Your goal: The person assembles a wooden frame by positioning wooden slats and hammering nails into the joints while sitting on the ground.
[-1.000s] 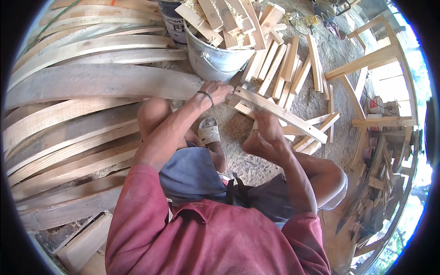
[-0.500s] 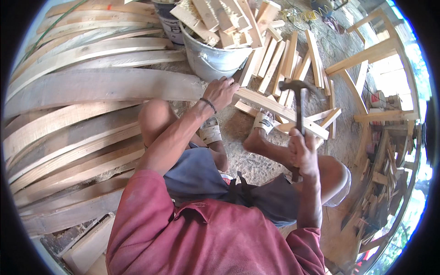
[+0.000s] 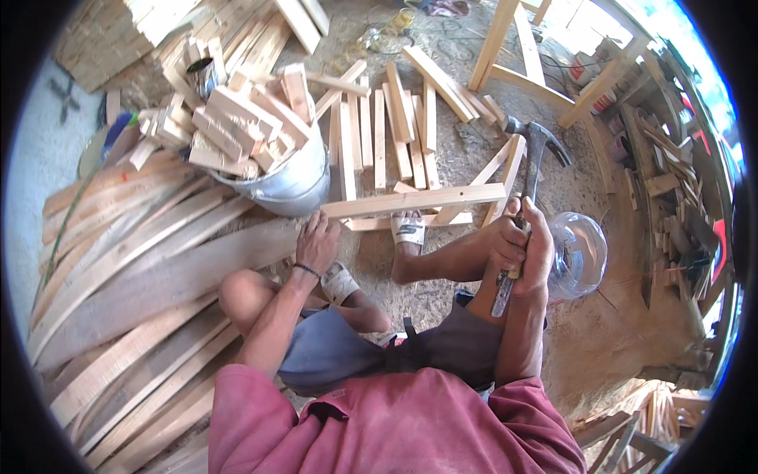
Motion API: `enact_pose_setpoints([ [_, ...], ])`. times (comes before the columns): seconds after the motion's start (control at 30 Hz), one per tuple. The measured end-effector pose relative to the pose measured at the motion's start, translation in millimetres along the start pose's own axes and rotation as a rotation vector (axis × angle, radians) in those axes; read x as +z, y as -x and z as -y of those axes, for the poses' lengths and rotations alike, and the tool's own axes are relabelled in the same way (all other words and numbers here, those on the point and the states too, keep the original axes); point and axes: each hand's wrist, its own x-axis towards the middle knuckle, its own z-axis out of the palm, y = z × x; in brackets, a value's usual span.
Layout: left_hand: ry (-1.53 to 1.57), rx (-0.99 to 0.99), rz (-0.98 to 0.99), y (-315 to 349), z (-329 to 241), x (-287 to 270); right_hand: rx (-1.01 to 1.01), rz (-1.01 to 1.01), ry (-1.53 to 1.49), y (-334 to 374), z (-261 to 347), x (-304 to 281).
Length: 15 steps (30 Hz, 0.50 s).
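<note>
My left hand (image 3: 318, 243) is closed round the near-left end of a pale wooden batten (image 3: 418, 201). The batten lies raised at a slight slant over other sticks, with a small dark spot toward its right end. My right hand (image 3: 521, 246) grips a claw hammer (image 3: 534, 154) by its handle. The dark steel head is up, just right of the batten and apart from it, its claw pointing right. Below my fist the handle's lower end sticks out. A sandalled foot (image 3: 408, 229) rests just under the batten.
A grey bucket (image 3: 296, 186) heaped with wood offcuts stands beyond my left hand. Long curved planks (image 3: 181, 265) are stacked at the left. Loose battens (image 3: 379, 138) lie ahead. A clear plastic container (image 3: 580, 257) sits beside my right hand, and a wooden frame (image 3: 496, 47) stands far right.
The view has turned toward the left and farther ahead. The hammer head, earlier over the batten, is now past its right end with the claw turned. My left hand stays on the batten.
</note>
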Motion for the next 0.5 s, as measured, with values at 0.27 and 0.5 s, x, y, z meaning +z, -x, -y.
enact_pose_setpoints([
  [0.27, 0.020, -0.070, 0.054, 2, -11, 20, 0.212, 0.222, -0.500, 9, 9, -22],
  [0.5, -0.013, -0.162, 0.017, 6, -25, 14, 0.251, 0.240, -0.646, 13, 8, -28],
])
